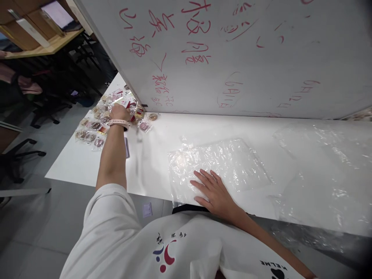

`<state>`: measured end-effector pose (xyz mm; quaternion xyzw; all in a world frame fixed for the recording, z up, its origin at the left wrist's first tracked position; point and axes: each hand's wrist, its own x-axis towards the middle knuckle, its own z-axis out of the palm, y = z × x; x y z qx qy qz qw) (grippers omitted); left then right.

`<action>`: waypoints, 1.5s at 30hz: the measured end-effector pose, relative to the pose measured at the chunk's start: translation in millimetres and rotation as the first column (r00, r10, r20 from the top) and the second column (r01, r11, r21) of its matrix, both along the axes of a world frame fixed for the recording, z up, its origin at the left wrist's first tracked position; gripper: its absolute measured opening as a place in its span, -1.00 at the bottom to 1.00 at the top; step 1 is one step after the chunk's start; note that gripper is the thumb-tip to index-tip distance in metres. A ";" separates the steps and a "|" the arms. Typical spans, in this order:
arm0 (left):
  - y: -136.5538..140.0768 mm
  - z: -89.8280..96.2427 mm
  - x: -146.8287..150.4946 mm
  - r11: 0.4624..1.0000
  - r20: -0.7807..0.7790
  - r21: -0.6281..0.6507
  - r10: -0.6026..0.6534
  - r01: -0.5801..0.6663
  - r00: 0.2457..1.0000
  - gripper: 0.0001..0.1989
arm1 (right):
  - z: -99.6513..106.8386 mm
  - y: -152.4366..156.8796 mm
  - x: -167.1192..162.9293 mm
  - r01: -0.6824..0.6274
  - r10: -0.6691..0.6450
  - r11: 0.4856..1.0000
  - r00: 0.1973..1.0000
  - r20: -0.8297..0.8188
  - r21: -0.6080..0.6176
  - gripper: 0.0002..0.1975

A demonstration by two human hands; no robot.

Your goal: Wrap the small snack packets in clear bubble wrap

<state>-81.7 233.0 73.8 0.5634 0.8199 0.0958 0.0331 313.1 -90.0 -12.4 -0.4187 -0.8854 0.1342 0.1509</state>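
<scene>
My left hand (120, 112), with a pink band at the wrist, reaches into a spread of small clear packets (100, 112) at the left end of the white table. Its fingers are hidden behind the back of the hand, so any hold on a packet cannot be seen. A red and gold packet (139, 113) lies just right of that hand. My right hand (216, 195) rests flat, fingers spread, on a large clear plastic bag (241, 166) at the table's front edge.
A whiteboard (261, 66) with red writing stands along the table's back. More clear plastic sheeting (328, 174) covers the right side. A thin purple object (127, 148) lies beside my left forearm. Office chairs (20, 155) stand on the floor at left, and a purple packet (147, 209) lies below.
</scene>
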 end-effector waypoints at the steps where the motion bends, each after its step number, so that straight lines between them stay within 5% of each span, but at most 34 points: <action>1: -14.5 9.2 3.9 0.999 -0.023 0.018 0.033 -0.032 0.999 -0.52 | 0.3 -0.2 0.0 0.003 -0.003 1.000 1.000 -0.002 -0.003 -0.54; 3: -51.8 27.5 21.1 0.997 -0.071 0.067 0.038 -0.033 0.997 -0.56 | 0.4 0.0 -0.4 0.008 -0.008 1.000 1.000 -0.011 -0.007 -0.54; 7: -151.0 34.2 103.7 0.951 -0.063 0.138 -0.270 0.277 0.961 -0.68 | -0.7 2.2 -1.8 0.004 -0.003 1.000 0.996 -0.091 0.008 -0.56; 11: -240.0 -17.4 213.0 0.772 0.139 0.142 -0.636 0.620 0.759 -0.79 | 0.5 -8.2 7.8 0.225 -0.188 0.972 0.920 -0.343 0.070 -0.70; 15: -284.0 -77.3 277.3 0.634 0.213 0.283 -0.773 0.720 0.597 -0.79 | -2.2 -38.5 49.7 0.536 -0.452 0.837 0.788 -0.419 0.106 -0.70; 18: -294.5 -97.3 282.3 0.627 0.214 0.328 -0.778 0.707 0.590 -0.73 | -13.7 -59.1 106.9 0.657 -0.625 0.740 0.751 -0.213 0.143 -0.59; 21: -296.0 -98.0 262.0 0.568 0.216 0.299 -0.823 0.767 0.525 -0.62 | -27.6 -67.6 176.7 0.693 -0.699 0.706 0.715 -0.015 0.149 -0.52; 24: -292.5 -88.9 234.5 0.445 0.208 0.270 -0.893 0.854 0.399 -0.58 | -34.7 -63.2 233.0 0.755 -0.764 0.634 0.645 -0.017 0.168 -0.51; 27: -288.7 -76.0 218.8 0.370 0.191 0.248 -0.925 0.895 0.329 -0.58 | -32.0 -48.7 245.3 0.812 -0.798 0.563 0.583 -0.154 0.154 -0.49; 31: -288.7 -63.5 233.8 0.368 0.104 0.279 -0.930 0.887 0.352 -0.58 | -23.6 -29.4 194.0 0.713 -0.670 0.694 0.690 -0.274 0.101 -0.48; 35: -290.5 -70.7 267.5 0.419 0.027 0.237 -0.905 0.877 0.425 -0.61 | -20.7 -29.0 144.1 0.620 -0.608 0.781 0.783 -0.130 0.080 -0.50; 40: -293.6 -90.8 272.8 0.529 0.082 0.182 -0.848 0.829 0.523 -0.57 | -23.2 -42.9 141.4 0.643 -0.626 0.761 0.762 -0.166 0.081 -0.57; 45: -302.8 -89.7 258.6 0.534 0.152 0.271 -0.845 0.801 0.512 -0.54 | -17.8 -42.3 145.7 0.725 -0.711 0.674 0.584 -0.391 -0.143 -0.64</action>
